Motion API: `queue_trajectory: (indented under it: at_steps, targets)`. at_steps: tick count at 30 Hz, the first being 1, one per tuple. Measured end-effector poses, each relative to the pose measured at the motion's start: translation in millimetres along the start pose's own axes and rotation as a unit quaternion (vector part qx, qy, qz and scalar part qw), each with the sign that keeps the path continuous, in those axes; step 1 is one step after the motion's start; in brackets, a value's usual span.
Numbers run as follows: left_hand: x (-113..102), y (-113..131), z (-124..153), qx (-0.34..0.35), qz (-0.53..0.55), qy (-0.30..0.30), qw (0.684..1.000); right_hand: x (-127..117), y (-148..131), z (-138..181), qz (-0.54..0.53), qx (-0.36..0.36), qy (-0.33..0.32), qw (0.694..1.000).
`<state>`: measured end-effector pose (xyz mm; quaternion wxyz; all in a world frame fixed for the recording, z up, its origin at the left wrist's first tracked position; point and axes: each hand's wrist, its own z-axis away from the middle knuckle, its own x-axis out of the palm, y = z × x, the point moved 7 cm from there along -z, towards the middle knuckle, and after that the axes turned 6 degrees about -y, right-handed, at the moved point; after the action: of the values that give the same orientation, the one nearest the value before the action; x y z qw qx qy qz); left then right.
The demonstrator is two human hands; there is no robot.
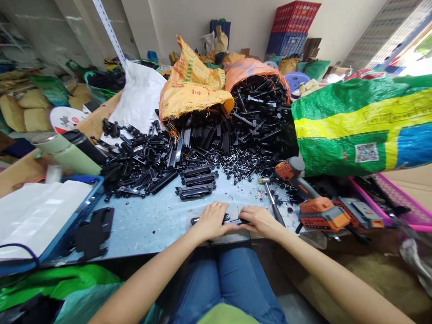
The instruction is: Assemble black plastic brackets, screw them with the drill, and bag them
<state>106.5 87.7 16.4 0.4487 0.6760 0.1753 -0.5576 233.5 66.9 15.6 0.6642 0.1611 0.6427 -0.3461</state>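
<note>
At the front edge of the blue worktable, my left hand (212,219) is closed over a long black plastic part (227,218), whose ends show on either side of the fingers. Close beside it, my right hand (259,220) pinches a black strip (241,221) at the same spot. The two thumbs nearly meet. My fingers hide most of the part, so I cannot tell whether the strip is joined to it. Just beyond my hands lie several assembled black bars (195,182) in a stack. A small hammer (272,202) rests to the right of my right hand.
An orange and grey cordless drill (313,200) stands at right, near a pink basket (405,198). Loose screws (236,162) and piled black parts (141,157) spread before a yellow sack (192,90) and an orange sack (254,72). A blue tray (96,184) sits at left.
</note>
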Motion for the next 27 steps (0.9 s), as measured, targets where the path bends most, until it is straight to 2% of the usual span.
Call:
queue_trajectory:
  at_steps: [3, 6, 9, 11, 14, 17, 20, 22, 24, 27]
  targets:
    - [-13.2, -10.7, -64.0, -0.049, -0.026, 0.021, 0.998, 9.9, 13.0, 11.2, -0.037, 0.01, 0.018, 0.999]
    - [-16.6, -24.7, -121.5, -0.085, -0.023, 0.031, 0.996, 14.1, 16.2, 19.3, -0.058, 0.018, 0.022, 0.998]
    - [-12.2, -31.9, -148.8, -0.1, -0.016, 0.039, 0.994, 3.0, 35.3, 12.2, -0.042, 0.072, 0.061, 0.995]
    - [-11.9, -31.2, -146.9, -0.097, -0.011, 0.052, 0.994, -10.6, 65.9, -1.2, 0.003, 0.167, 0.106, 0.98]
    - [-21.7, -30.0, -114.0, -0.081, -0.002, 0.079, 0.994, -22.6, 116.9, -26.3, 0.066, 0.305, 0.121, 0.942]
    - [-39.2, -38.7, -50.1, -0.075, 0.007, 0.108, 0.991, -19.4, 145.4, -46.5, 0.064, 0.334, 0.106, 0.934]
    - [-50.5, -54.9, 23.8, -0.083, 0.051, 0.14, 0.985, -9.1, 149.6, -45.6, 0.044, 0.331, 0.106, 0.937]
    - [-47.8, -62.1, 61.6, -0.086, 0.091, 0.14, 0.982, -2.3, 144.1, -36.4, 0.035, 0.327, 0.109, 0.938]
    - [-40.2, -62.1, 83.2, -0.082, 0.103, 0.119, 0.984, 3.0, 136.0, -26.2, 0.031, 0.319, 0.109, 0.941]
    - [-34.5, -53.6, 90.4, -0.076, 0.064, 0.095, 0.991, 7.0, 125.5, -15.0, 0.014, 0.299, 0.116, 0.947]
